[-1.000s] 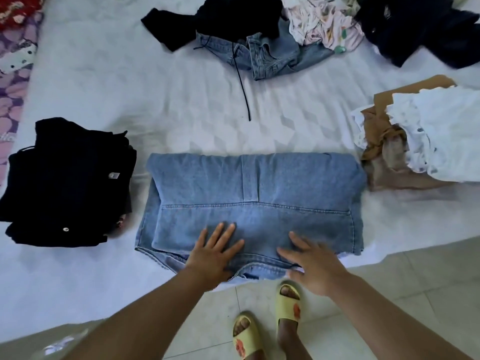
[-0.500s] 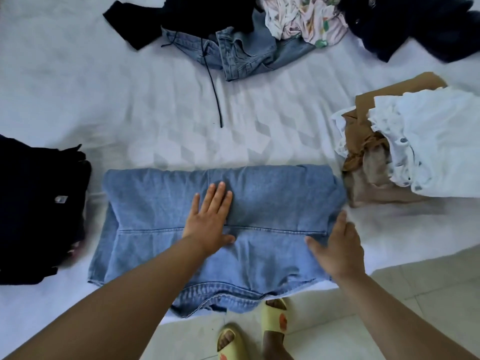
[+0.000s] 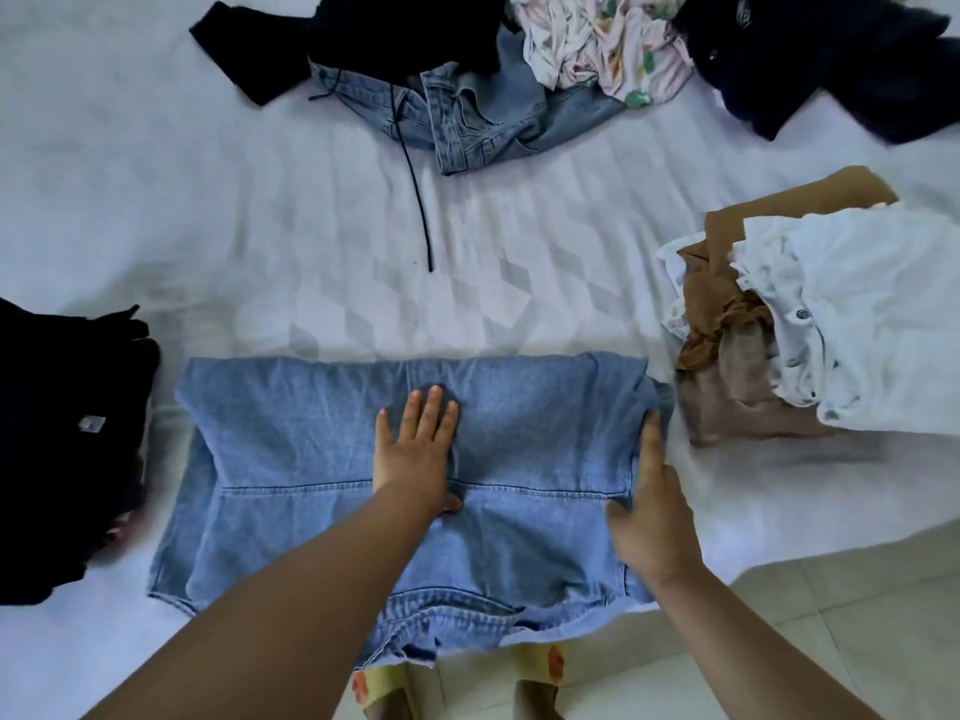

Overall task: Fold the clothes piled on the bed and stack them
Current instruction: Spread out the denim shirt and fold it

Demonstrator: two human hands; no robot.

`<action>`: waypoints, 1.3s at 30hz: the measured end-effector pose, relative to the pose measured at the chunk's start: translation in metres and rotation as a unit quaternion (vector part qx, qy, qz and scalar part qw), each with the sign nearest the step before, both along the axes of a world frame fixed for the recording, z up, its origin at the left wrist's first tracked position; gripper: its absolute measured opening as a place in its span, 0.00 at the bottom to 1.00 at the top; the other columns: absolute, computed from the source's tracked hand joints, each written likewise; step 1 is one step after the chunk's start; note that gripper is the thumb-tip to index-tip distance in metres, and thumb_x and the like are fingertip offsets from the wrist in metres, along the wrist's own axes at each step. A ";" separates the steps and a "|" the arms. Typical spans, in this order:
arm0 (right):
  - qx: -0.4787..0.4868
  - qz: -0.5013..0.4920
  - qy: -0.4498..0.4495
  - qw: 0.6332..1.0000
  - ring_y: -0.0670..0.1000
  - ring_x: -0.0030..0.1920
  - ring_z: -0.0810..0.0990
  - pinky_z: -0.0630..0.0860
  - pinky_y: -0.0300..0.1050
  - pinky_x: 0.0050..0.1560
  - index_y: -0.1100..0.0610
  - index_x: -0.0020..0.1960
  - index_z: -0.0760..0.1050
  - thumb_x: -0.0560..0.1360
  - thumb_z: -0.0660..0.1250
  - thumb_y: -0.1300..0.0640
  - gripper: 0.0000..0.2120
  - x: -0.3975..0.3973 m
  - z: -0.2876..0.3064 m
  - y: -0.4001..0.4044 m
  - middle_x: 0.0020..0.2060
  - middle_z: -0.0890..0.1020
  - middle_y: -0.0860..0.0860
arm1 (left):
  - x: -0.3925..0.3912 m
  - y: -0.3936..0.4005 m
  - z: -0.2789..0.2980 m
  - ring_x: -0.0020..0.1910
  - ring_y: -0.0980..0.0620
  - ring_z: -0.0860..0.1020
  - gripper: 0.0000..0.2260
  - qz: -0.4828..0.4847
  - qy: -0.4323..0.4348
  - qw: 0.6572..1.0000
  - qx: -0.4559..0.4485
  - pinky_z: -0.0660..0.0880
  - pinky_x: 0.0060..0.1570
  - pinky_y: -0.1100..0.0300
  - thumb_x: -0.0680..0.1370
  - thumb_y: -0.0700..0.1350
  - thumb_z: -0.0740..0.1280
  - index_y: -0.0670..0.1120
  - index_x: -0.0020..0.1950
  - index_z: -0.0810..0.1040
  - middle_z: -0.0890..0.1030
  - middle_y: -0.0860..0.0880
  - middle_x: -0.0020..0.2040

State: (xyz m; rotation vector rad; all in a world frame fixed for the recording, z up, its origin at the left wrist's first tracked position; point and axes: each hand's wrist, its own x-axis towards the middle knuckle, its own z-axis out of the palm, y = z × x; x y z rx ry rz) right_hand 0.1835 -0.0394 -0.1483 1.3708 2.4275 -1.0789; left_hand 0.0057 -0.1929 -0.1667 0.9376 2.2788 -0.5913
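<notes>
Folded denim garment (image 3: 322, 459) lies flat at 6 o'clock on the white bed (image 3: 156, 200), near edge overhanging the floor. Left hand (image 3: 415, 454) spread flat, pressing the denim's middle. Right hand (image 3: 649, 511) at the denim's 3 o'clock edge, fingers tucked in the fabric, thumb on top: pinching it. Black folded stack (image 3: 57, 439) at 9 o'clock, white-and-tan stack (image 3: 831, 324) at 3 o'clock, unfolded pile (image 3: 519, 70) at 12 o'clock.
</notes>
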 end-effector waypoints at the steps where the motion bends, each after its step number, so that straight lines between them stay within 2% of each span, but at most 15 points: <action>1: 0.005 0.012 0.017 1.000 0.57 0.40 0.76 0.70 0.45 0.36 0.38 0.71 0.30 0.75 0.64 0.64 0.47 -0.001 0.009 -0.004 0.57 0.70 0.56 | 0.002 -0.002 0.002 0.75 0.45 0.33 0.49 0.005 -0.005 1.000 0.013 0.40 0.73 0.42 0.73 0.64 0.65 0.48 0.75 0.30 0.30 0.47 0.75; 4: 0.021 0.068 0.043 0.997 0.51 0.33 0.74 0.68 0.39 0.30 0.35 0.72 0.35 0.76 0.62 0.65 0.45 -0.014 0.038 -0.020 0.51 0.67 0.51 | 0.000 -0.017 0.012 0.76 0.47 0.37 0.41 0.013 -0.063 0.994 0.092 0.43 0.74 0.49 0.77 0.58 0.63 0.49 0.78 0.38 0.36 0.49 0.77; 7: 0.025 0.090 0.052 0.994 0.52 0.34 0.72 0.72 0.43 0.34 0.41 0.75 0.46 0.77 0.61 0.66 0.38 -0.040 0.064 -0.049 0.49 0.69 0.53 | -0.018 -0.050 0.032 0.77 0.51 0.49 0.32 0.008 -0.110 0.975 0.192 0.50 0.73 0.58 0.79 0.51 0.62 0.49 0.78 0.49 0.47 0.50 0.79; 9: 0.030 0.094 0.053 0.994 0.56 0.37 0.75 0.73 0.47 0.37 0.44 0.76 0.47 0.77 0.60 0.66 0.36 -0.062 0.078 -0.072 0.59 0.70 0.57 | -0.032 -0.080 0.044 0.75 0.51 0.57 0.27 0.033 -0.120 0.962 0.242 0.55 0.70 0.60 0.80 0.48 0.61 0.49 0.77 0.56 0.54 0.50 0.78; 12: 0.036 0.120 0.059 0.990 0.59 0.43 0.77 0.70 0.46 0.38 0.48 0.78 0.47 0.79 0.58 0.64 0.33 -0.103 0.102 -0.121 0.70 0.60 0.58 | -0.055 -0.137 0.063 0.71 0.50 0.65 0.22 0.104 -0.122 0.945 0.285 0.62 0.65 0.62 0.80 0.46 0.62 0.48 0.74 0.64 0.62 0.50 0.75; 16: 0.026 0.176 0.053 0.983 0.58 0.49 0.77 0.73 0.47 0.44 0.48 0.78 0.45 0.79 0.56 0.64 0.33 -0.155 0.125 -0.182 0.75 0.52 0.54 | -0.084 -0.204 0.082 0.70 0.50 0.66 0.20 0.141 -0.106 0.940 0.292 0.65 0.65 0.61 0.80 0.46 0.62 0.49 0.72 0.67 0.65 0.50 0.73; 22: 0.022 0.245 -0.010 0.969 0.59 0.57 0.75 0.71 0.47 0.53 0.51 0.78 0.47 0.78 0.58 0.64 0.33 -0.216 0.117 -0.256 0.74 0.49 0.55 | -0.109 -0.272 0.094 0.65 0.50 0.72 0.19 0.199 -0.095 0.914 0.341 0.67 0.63 0.61 0.79 0.42 0.62 0.46 0.70 0.70 0.69 0.49 0.69; 25: -0.028 0.277 0.006 0.961 0.60 0.65 0.70 0.69 0.47 0.60 0.49 0.77 0.49 0.78 0.60 0.60 0.33 -0.232 0.104 -0.283 0.76 0.46 0.54 | -0.113 -0.289 0.089 0.64 0.49 0.72 0.18 0.212 -0.094 0.907 0.352 0.68 0.62 0.60 0.79 0.41 0.61 0.45 0.70 0.69 0.70 0.49 0.69; 26: -0.054 0.291 0.021 0.955 0.58 0.68 0.67 0.67 0.47 0.64 0.49 0.77 0.50 0.78 0.61 0.57 0.32 -0.235 0.098 -0.289 0.77 0.48 0.54 | -0.114 -0.292 0.086 0.64 0.49 0.72 0.18 0.213 -0.094 0.906 0.354 0.68 0.62 0.60 0.80 0.41 0.61 0.45 0.70 0.69 0.70 0.49 0.69; 28: -0.084 0.310 0.048 0.946 0.54 0.70 0.66 0.65 0.45 0.67 0.52 0.75 0.60 0.79 0.60 0.50 0.26 -0.234 0.089 -0.294 0.75 0.60 0.54 | -0.115 -0.294 0.080 0.64 0.48 0.72 0.18 0.215 -0.093 0.902 0.362 0.68 0.62 0.59 0.80 0.41 0.61 0.44 0.70 0.70 0.70 0.48 0.68; 30: -0.032 0.271 0.086 0.958 0.56 0.64 0.73 0.68 0.46 0.63 0.59 0.67 0.72 0.77 0.56 0.47 0.23 -0.227 0.083 -0.288 0.65 0.74 0.56 | -0.115 -0.290 0.076 0.63 0.48 0.73 0.18 0.205 -0.090 0.902 0.369 0.70 0.61 0.58 0.79 0.41 0.61 0.45 0.69 0.70 0.70 0.49 0.68; 32: 0.082 0.193 0.128 0.969 0.61 0.59 0.77 0.70 0.49 0.60 0.63 0.61 0.77 0.75 0.56 0.50 0.23 -0.217 0.070 -0.270 0.59 0.78 0.61 | -0.114 -0.278 0.074 0.66 0.48 0.71 0.17 0.179 -0.072 0.906 0.377 0.69 0.62 0.59 0.79 0.42 0.61 0.45 0.69 0.71 0.69 0.49 0.70; 34: 0.168 0.132 0.115 0.970 0.66 0.60 0.76 0.72 0.55 0.60 0.66 0.63 0.75 0.74 0.57 0.52 0.24 -0.206 0.057 -0.245 0.62 0.75 0.66 | -0.115 -0.259 0.073 0.64 0.44 0.74 0.18 0.125 -0.048 0.907 0.400 0.72 0.60 0.57 0.77 0.44 0.60 0.42 0.64 0.76 0.72 0.44 0.69; 36: 0.190 0.091 0.086 0.974 0.68 0.65 0.70 0.69 0.63 0.62 0.67 0.68 0.69 0.75 0.57 0.52 0.27 -0.196 0.044 -0.220 0.67 0.69 0.68 | -0.117 -0.232 0.067 0.61 0.39 0.76 0.20 0.050 -0.038 0.911 0.408 0.75 0.56 0.47 0.73 0.46 0.57 0.41 0.59 0.79 0.75 0.39 0.65; 39: 0.212 0.082 0.043 0.973 0.67 0.71 0.62 0.64 0.66 0.65 0.62 0.74 0.62 0.77 0.51 0.47 0.29 -0.186 0.030 -0.192 0.73 0.61 0.65 | -0.116 -0.187 0.062 0.67 0.41 0.72 0.23 -0.035 -0.005 0.933 0.358 0.72 0.60 0.42 0.73 0.50 0.54 0.44 0.62 0.78 0.73 0.42 0.68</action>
